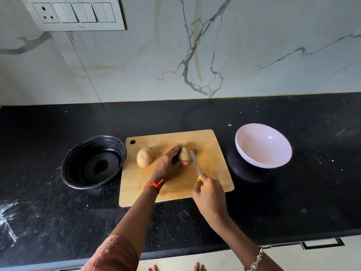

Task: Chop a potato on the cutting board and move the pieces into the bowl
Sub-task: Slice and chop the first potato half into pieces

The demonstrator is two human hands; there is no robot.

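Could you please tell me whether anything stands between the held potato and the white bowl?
Only the knife in the right hand, its blade just right of the potato; beyond it, bare cutting board and counter lead to the bowl.

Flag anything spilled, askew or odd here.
The black counter has white powdery smears at its front left and white specks right of the white bowl, like spilled residue. Nothing else stands out.

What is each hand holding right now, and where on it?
Right hand grips the knife by its yellow handle; left hand holds the potato at the blade, around its left end.
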